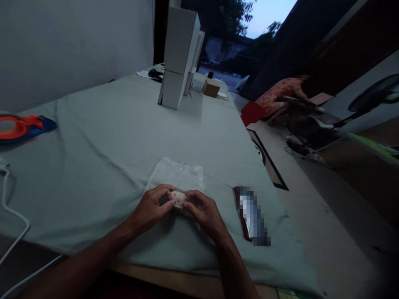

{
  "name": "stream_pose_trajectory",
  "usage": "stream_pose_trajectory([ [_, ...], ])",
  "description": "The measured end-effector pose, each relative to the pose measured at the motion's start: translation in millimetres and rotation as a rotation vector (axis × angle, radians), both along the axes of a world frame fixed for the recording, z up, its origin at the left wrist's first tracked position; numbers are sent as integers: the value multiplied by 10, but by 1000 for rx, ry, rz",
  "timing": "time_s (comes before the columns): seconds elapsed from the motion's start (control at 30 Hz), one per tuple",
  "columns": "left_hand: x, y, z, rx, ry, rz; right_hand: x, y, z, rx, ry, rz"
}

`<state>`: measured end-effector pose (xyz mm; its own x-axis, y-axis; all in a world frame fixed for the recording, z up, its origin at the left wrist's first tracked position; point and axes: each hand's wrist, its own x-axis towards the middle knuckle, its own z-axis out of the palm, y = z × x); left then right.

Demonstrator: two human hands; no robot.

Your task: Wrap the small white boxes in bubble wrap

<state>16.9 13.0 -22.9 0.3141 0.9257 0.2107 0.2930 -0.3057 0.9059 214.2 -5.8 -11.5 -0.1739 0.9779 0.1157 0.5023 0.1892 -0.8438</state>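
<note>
Between my two hands is a small whitish block-like item (178, 199) with faint red marks; its exact kind does not show. My left hand (156, 204) grips its left end between thumb and fingers. On the opposite end, my right hand (204, 211) pinches it in the same way. Just beyond the hands, a clear crinkled sheet of bubble wrap (176, 174) lies flat on the cloth-covered table (124, 137). Its near edge is partly hidden behind my fingers.
A blurred-out flat object with a dark red edge (246, 226) lies to the right. Tall white boxes (177, 54) and a small brown box (211, 88) stand farther back. At left are an orange and blue item (28, 128) and a white cable (15, 214). A person (280, 95) sits at right.
</note>
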Motion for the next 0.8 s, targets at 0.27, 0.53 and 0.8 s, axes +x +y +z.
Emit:
stream_pose_trajectory([
  [0.27, -18, -11, -10, -34, -56, -1, -50, -30, -39, 15, 55, -51],
  [0.53, -2, -11, 70, -66, -50, -10, -55, -49, -73, -15, 75, -85],
  [0.8, -2, 13, 62, -109, 32, -17, -54, -48, -102, -59, 66, -95],
])
